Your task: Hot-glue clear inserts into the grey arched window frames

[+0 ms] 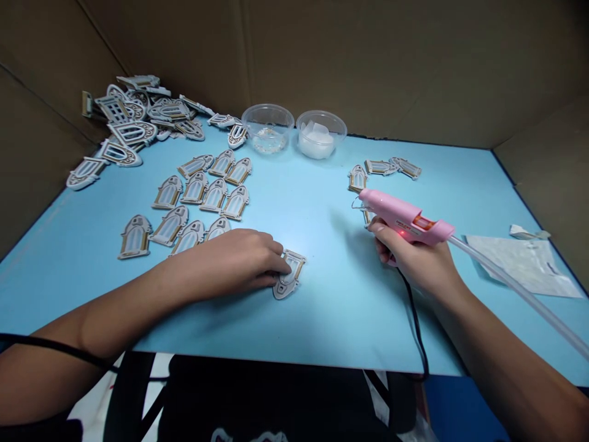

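Note:
My right hand (pixel 409 248) is wrapped round the handle of a pink hot glue gun (pixel 400 212), its nozzle pointing left. A long clear glue stick (pixel 510 285) sticks out of its back, and a small red light glows on its side. My left hand (pixel 253 261) has its fingers and thumb closed on a small arched window piece (pixel 292 273) lying on the table, arch towards me. Beyond my left forearm lie several similar arched window pieces (pixel 196 187) with pale panes. A few more window pieces (pixel 358 178) lie past the gun, one partly hidden by it.
A heap of arched window frames (pixel 133 132) fills the back left corner. Two clear tubs (pixel 267 126) stand at the back, one with white material (pixel 317 141). A plastic packet (pixel 524 264) lies at right. Cardboard walls (pixel 391 73) enclose the blue table (pixel 294 202). A black cord (pixel 416 325) hangs below the gun.

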A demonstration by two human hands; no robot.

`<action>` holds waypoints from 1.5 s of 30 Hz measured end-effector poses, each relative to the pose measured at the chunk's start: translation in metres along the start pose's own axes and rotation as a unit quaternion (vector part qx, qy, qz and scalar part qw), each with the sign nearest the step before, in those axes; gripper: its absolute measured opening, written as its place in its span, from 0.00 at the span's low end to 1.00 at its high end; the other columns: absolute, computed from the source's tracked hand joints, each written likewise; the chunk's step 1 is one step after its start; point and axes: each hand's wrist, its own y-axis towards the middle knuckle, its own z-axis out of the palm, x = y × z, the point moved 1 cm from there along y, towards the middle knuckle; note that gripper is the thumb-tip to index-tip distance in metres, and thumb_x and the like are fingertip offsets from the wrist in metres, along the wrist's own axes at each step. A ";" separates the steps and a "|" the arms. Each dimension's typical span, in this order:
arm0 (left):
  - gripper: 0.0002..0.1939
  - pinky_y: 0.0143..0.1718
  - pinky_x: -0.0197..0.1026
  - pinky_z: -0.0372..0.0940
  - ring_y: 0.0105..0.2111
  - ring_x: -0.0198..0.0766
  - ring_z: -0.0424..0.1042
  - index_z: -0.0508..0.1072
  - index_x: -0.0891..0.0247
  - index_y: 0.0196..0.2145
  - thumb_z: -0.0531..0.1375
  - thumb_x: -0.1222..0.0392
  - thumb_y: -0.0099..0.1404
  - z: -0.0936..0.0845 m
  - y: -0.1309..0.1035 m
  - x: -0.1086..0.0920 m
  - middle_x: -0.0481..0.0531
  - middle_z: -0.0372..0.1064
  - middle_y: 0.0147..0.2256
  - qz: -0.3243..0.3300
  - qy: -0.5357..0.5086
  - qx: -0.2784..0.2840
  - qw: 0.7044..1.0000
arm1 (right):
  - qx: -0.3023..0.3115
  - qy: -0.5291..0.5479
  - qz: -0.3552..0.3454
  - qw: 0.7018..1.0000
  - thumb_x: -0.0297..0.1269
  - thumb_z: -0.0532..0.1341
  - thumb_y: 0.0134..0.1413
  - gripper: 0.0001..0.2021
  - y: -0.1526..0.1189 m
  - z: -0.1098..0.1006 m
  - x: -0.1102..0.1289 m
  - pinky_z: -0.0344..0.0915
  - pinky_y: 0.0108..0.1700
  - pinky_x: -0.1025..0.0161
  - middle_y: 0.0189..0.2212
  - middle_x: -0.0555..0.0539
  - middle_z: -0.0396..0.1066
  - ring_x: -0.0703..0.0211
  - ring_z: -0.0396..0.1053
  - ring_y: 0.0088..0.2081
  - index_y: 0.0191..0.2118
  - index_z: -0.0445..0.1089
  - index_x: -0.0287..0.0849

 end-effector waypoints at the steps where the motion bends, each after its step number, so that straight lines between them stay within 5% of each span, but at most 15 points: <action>1: 0.04 0.35 0.42 0.57 0.37 0.40 0.73 0.81 0.56 0.40 0.65 0.64 0.71 0.000 0.000 0.000 0.48 0.75 0.35 0.000 0.001 0.006 1.000 | -0.001 0.001 0.000 1.000 0.52 0.61 0.58 0.17 0.000 0.000 0.000 0.62 0.31 0.59 0.20 0.51 0.66 0.58 0.64 0.24 0.27 0.65 0.46; 10: 0.07 0.35 0.41 0.57 0.39 0.40 0.74 0.79 0.56 0.46 0.68 0.61 0.70 0.003 0.003 0.004 0.48 0.76 0.38 -0.010 0.005 0.009 1.000 | 0.002 -0.001 -0.004 1.000 0.53 0.61 0.59 0.17 -0.001 0.000 0.000 0.62 0.31 0.60 0.20 0.51 0.66 0.59 0.64 0.24 0.27 0.65 0.45; 15: 0.01 0.34 0.41 0.57 0.38 0.40 0.73 0.80 0.57 0.39 0.67 0.62 0.70 0.003 0.003 0.004 0.48 0.74 0.36 -0.005 -0.007 0.016 1.000 | 0.009 0.003 -0.006 1.000 0.52 0.61 0.59 0.16 -0.002 0.000 0.000 0.62 0.30 0.60 0.20 0.52 0.66 0.60 0.64 0.24 0.28 0.66 0.45; 20: 0.09 0.34 0.40 0.57 0.38 0.39 0.73 0.79 0.56 0.47 0.68 0.61 0.70 0.001 0.005 0.004 0.48 0.75 0.38 -0.018 -0.017 0.013 1.000 | 0.009 -0.002 -0.005 1.000 0.53 0.62 0.58 0.16 -0.001 0.000 0.001 0.62 0.30 0.60 0.21 0.52 0.66 0.59 0.64 0.24 0.29 0.66 0.45; 25: 0.00 0.34 0.40 0.57 0.37 0.39 0.73 0.79 0.58 0.40 0.67 0.61 0.71 0.002 0.004 0.004 0.48 0.74 0.37 -0.015 -0.024 0.020 0.999 | 0.010 0.001 0.000 1.000 0.53 0.62 0.58 0.15 0.000 0.000 -0.001 0.62 0.29 0.60 0.21 0.52 0.66 0.59 0.64 0.24 0.31 0.67 0.46; 30: 0.10 0.34 0.39 0.58 0.37 0.37 0.73 0.79 0.54 0.50 0.67 0.61 0.71 0.004 0.005 0.004 0.47 0.75 0.39 -0.015 -0.034 0.004 0.999 | 0.010 -0.003 -0.001 1.000 0.53 0.62 0.59 0.16 -0.001 0.001 -0.002 0.62 0.29 0.61 0.21 0.52 0.66 0.59 0.65 0.24 0.30 0.66 0.45; 35: 0.02 0.33 0.39 0.57 0.35 0.37 0.72 0.79 0.59 0.37 0.67 0.62 0.70 0.004 0.007 0.003 0.47 0.73 0.35 -0.018 -0.046 0.008 0.999 | 0.014 0.003 -0.006 1.000 0.52 0.62 0.59 0.15 -0.002 -0.001 -0.002 0.63 0.30 0.60 0.21 0.52 0.66 0.59 0.65 0.24 0.32 0.67 0.46; 40: 0.10 0.34 0.39 0.59 0.37 0.39 0.74 0.79 0.56 0.48 0.68 0.61 0.69 0.002 0.007 0.003 0.49 0.76 0.39 -0.022 -0.037 -0.005 0.999 | 0.016 0.007 -0.010 1.000 0.52 0.62 0.59 0.15 0.000 0.000 0.000 0.62 0.30 0.60 0.21 0.52 0.66 0.59 0.64 0.24 0.31 0.66 0.45; 45: 0.01 0.34 0.39 0.59 0.37 0.39 0.74 0.80 0.59 0.39 0.67 0.61 0.70 0.002 0.007 0.003 0.49 0.75 0.36 -0.010 -0.040 0.013 0.999 | 0.012 0.010 -0.005 1.000 0.52 0.62 0.59 0.15 -0.001 0.001 -0.001 0.62 0.29 0.61 0.21 0.52 0.66 0.59 0.64 0.24 0.32 0.67 0.46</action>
